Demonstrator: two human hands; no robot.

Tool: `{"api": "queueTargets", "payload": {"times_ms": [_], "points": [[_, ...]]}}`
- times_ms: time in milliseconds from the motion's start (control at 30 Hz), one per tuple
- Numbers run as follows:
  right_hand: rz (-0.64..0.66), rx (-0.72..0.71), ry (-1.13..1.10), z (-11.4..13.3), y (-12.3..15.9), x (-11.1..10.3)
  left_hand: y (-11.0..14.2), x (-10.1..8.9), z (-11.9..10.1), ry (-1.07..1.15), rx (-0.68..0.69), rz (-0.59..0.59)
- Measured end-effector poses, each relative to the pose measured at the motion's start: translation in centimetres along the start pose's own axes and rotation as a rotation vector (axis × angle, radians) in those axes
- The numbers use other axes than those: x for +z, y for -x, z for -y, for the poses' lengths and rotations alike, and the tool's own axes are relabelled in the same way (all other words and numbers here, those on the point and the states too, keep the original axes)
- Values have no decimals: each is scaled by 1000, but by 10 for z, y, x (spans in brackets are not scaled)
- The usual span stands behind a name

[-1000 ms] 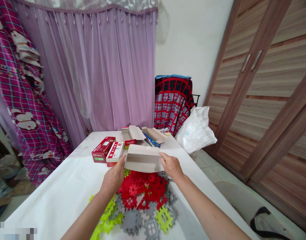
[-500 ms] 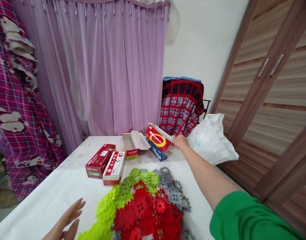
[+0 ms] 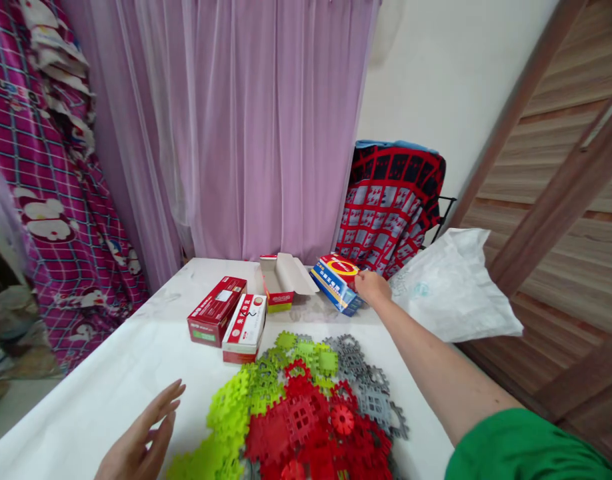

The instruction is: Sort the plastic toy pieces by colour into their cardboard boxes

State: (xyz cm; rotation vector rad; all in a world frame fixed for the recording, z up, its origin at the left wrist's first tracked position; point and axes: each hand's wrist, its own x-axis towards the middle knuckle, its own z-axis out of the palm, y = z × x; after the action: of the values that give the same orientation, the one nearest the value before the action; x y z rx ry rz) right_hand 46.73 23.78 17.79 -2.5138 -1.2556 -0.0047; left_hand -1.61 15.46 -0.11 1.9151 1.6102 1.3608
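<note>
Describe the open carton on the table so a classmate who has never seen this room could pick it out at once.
Find the white-topped table below the lilac curtain. At its far end, past the heap of plastic tiles, stand several boxes. The open carton has its pale card lid folded back, unlike the closed red box and the white box with red bands just to its left.

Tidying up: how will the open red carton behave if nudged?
The open red carton looks like thin, empty card, so it's probably light and may slide easily. Its raised flap will likely bend rather than resist.
</note>
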Motion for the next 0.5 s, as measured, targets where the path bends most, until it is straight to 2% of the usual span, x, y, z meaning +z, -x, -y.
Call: {"api": "queueTargets", "payload": {"times_ms": [67,133,200,333,400,500], "points": [[3,-118,4,19,16,-1,-2,-1,2,68,-32,66],[37,-260,-6,46,40,5,-4,-1,8,95,-84,70],[96,-408,-20,78,69,19,-4,-1,14,102,-127,58],[173,-606,-23,137,130,49,-2,-2,19,119,-163,68],[185,-632,38,158,150,57,0,-2,18,136,-164,84],[184,-594,128,178,164,58,0,0,17,175,-178,82]]}}
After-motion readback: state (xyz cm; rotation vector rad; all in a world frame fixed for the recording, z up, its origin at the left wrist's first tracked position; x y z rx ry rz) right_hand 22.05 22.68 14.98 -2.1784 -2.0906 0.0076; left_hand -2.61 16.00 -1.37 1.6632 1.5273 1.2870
